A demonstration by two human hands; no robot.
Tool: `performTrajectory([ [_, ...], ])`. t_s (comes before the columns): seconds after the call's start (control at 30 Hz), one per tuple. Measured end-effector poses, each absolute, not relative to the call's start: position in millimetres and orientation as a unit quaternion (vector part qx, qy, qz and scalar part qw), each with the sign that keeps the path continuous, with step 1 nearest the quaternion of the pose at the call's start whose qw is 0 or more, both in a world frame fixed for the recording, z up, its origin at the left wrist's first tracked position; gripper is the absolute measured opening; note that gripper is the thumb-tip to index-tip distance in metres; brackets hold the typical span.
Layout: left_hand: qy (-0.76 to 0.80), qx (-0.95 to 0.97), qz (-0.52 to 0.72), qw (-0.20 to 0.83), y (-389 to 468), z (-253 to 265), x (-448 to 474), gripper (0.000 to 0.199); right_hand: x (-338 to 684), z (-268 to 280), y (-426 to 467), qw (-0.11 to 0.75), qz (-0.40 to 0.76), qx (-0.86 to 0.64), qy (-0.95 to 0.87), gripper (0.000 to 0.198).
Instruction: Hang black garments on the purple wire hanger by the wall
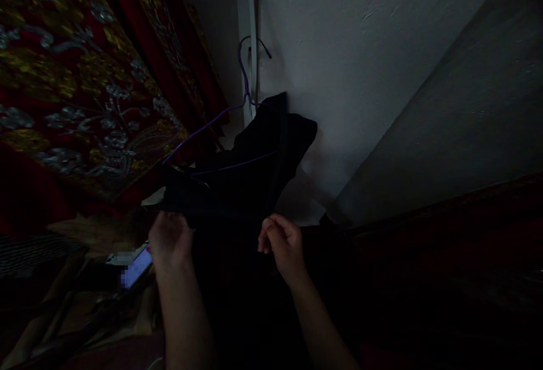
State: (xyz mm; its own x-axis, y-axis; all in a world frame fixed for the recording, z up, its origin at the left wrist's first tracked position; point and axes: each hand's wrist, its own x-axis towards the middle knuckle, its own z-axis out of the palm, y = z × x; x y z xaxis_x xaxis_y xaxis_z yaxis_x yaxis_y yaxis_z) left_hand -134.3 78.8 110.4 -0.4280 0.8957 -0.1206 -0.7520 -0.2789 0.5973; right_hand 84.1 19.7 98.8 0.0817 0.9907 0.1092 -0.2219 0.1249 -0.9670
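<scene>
A dark garment (292, 141) hangs on a thin purple hanger (202, 127), whose hook loops over a pale vertical strip on the wall. Just below the hanger's crossbar, my left hand (172, 240) is closed at the left end of the garment's edge. Its fingertips are mostly hidden against the dark cloth. My right hand (283, 244) pinches the same edge between thumb and fingers, farther right. Between the two hands the edge runs nearly straight. The lower part of the cloth merges into deep shadow, so its outline and kind cannot be made out.
Red cloth with gold and silver floral embroidery (85, 64) covers the left side. A grey wall (360, 64) rises behind the hanger. At lower left, a lit phone (136, 268) lies near wooden pieces (55, 308). The light is very dim.
</scene>
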Motion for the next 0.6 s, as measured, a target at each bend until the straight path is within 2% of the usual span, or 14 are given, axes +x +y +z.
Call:
performTrajectory([
  [0.13, 0.326, 0.079, 0.766, 0.549, 65.1, 84.8, -104.6, 0.018, 96.2, 93.8, 15.6, 0.617, 0.492, -0.454, -0.414, 0.036],
  [0.23, 0.308, 0.150, 0.761, 0.551, 59.3, 90.3, -90.4, 0.004, 121.0, 88.2, 23.4, 0.610, 0.474, -0.486, -0.408, 0.035],
  [0.37, 0.319, 0.291, 0.740, 0.516, 44.2, 107.7, -75.0, 0.018, 145.3, 75.2, 28.5, 0.494, 0.474, -0.527, -0.504, 0.030],
  [0.47, 0.369, 0.446, 0.649, 0.494, 29.4, 116.7, -60.2, 0.013, 143.3, 73.3, 20.2, 0.415, 0.438, -0.520, -0.604, 0.018],
  [0.57, 0.395, 0.572, 0.566, 0.443, 19.5, 121.7, -42.9, 0.010, 127.5, 82.6, 10.1, 0.419, 0.437, -0.467, -0.644, 0.052],
  [0.6, 0.394, 0.595, 0.554, 0.428, 18.0, 122.7, -37.5, 0.011, 121.0, 86.5, 8.2, 0.428, 0.449, -0.446, -0.645, 0.055],
])
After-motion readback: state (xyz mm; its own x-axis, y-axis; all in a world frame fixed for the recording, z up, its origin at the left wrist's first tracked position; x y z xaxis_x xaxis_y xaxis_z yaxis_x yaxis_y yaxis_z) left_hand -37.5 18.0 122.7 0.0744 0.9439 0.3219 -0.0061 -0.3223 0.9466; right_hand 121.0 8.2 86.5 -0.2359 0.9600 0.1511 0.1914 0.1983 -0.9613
